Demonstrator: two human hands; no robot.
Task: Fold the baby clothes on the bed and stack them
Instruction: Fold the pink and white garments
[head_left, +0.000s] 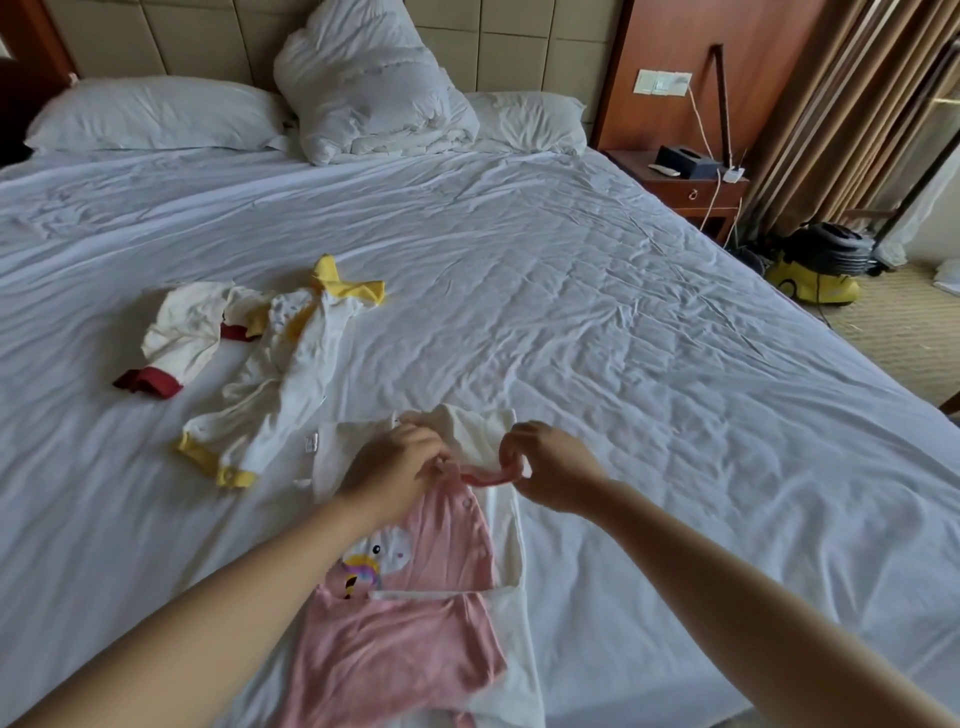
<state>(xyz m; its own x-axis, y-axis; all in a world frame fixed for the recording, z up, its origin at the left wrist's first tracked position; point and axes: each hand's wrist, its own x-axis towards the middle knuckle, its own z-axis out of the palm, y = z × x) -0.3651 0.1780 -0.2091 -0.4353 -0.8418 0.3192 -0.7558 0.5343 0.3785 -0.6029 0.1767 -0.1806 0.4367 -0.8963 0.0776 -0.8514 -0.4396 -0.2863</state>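
Hands meet over a pink baby romper (415, 639) at the near edge of the bed (597, 322), both pinching its neckline. The left hand (397, 465) is closed on the collar at the top of the snap placket, fingers curled tight on the fabric. The right hand (553, 465) is closed on the other side of the same collar, and a short strip of pink trim stretches between the two hands. The romper lies face up with a cartoon animal print on its chest and its lower part folded up over the body. It rests on top of a white garment (506, 525), which shows along the romper's right side and beyond its neck, spread flat on the sheet.

Toward the left side of the bed, farther from the near edge, lies a crumpled white romper with yellow cuffs (291, 374), unfolded. Just beside it, closer to the left edge and touching it at the top, is a cream garment with dark red cuffs (179, 332), also bunched up. At the head of the bed sit a white pillow (150, 114) near the left corner, a heaped white duvet (374, 88) in the middle, and another pillow (530, 122) toward the right.
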